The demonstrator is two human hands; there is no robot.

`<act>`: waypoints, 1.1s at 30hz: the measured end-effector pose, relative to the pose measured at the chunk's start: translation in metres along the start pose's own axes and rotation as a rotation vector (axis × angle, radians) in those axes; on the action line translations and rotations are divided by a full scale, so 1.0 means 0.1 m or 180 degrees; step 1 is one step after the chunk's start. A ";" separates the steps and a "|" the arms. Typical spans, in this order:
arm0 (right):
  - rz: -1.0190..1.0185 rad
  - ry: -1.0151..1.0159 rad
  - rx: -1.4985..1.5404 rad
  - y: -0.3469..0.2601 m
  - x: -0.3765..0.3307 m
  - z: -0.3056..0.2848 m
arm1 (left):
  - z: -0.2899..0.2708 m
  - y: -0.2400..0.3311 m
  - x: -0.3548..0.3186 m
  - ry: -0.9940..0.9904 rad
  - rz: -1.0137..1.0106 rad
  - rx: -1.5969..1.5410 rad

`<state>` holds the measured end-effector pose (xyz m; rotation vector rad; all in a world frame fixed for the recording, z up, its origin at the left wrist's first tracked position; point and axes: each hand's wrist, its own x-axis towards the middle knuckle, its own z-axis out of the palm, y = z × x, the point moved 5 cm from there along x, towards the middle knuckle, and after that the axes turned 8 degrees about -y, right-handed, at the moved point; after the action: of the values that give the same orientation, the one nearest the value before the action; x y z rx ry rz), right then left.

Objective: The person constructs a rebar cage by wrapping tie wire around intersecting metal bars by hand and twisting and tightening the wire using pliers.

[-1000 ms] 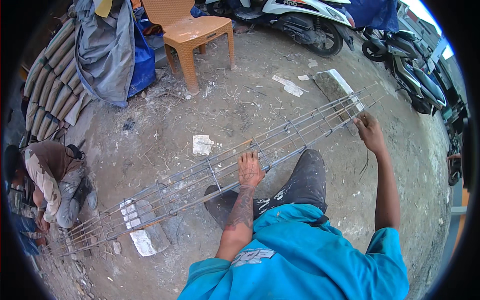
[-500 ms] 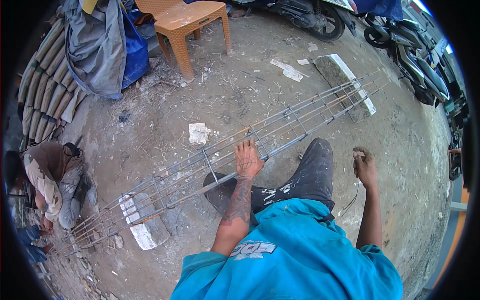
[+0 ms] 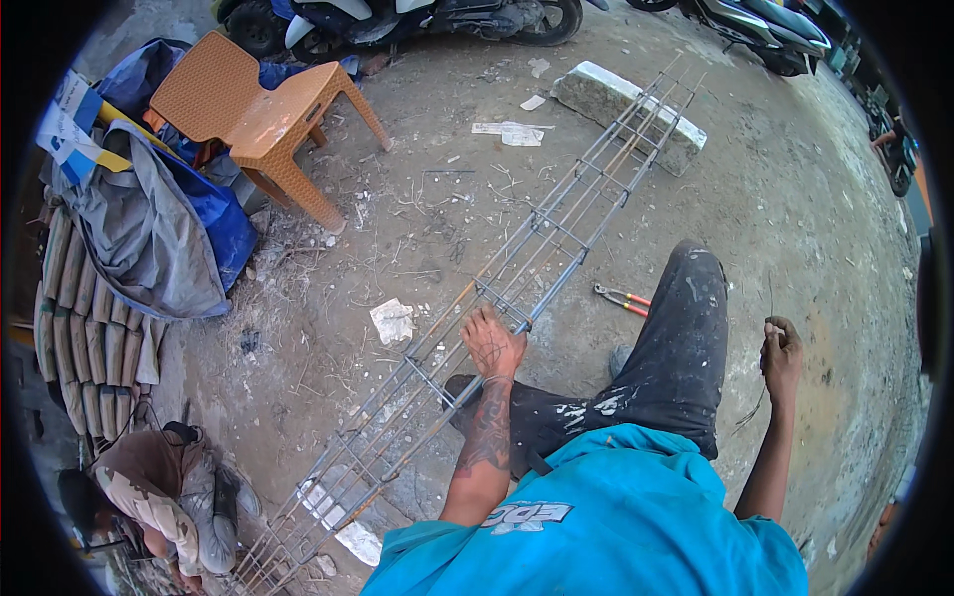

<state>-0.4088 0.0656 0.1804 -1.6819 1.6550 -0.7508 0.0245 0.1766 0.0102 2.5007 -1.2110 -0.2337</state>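
Dusty bare concrete ground (image 3: 795, 199) carries a long cage of grey steel rebar rods and square ties (image 3: 517, 288), its far end propped on a pale stone block (image 3: 596, 89), which keeps it raised off the ground. The left hand (image 3: 492, 343) presses down on it mid-length, fingers curled round a rod, likely steadying it. The right hand (image 3: 782, 353), closed around thin dark wire (image 3: 770, 298), hovers off to the side, red-handled pincers (image 3: 624, 296) lying beside the cage.

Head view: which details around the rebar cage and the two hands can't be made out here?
- Rebar cage, head view: its near end runs off the lower edge.
- Right hand: a thin wire seems pinched in it, too fine to confirm.
- Left hand: rests on the cage; palm contact hidden beneath it.
- Pliers: too small to tell type.
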 end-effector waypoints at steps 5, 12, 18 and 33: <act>0.0129 -0.0014 0.0321 -0.19 -0.08 -0.01 | -0.01 0.01 0.01 0.0002 0.0076 -0.0034; -0.0327 -0.2088 -0.0187 -0.77 0.27 1.41 | 0.01 -0.05 -0.05 0.0093 0.0018 0.0101; 0.0162 -0.3492 -0.0191 -0.17 0.49 2.83 | -0.09 0.02 -0.02 0.0118 -0.0090 -0.0014; 0.1268 -0.4213 0.1888 0.16 0.10 3.88 | -0.13 -0.06 -0.21 0.0484 0.0147 -0.0875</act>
<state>-0.1153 0.0783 -0.0744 -0.9266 0.6420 0.1385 0.0196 0.1990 0.0196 2.2094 -1.0939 -0.1807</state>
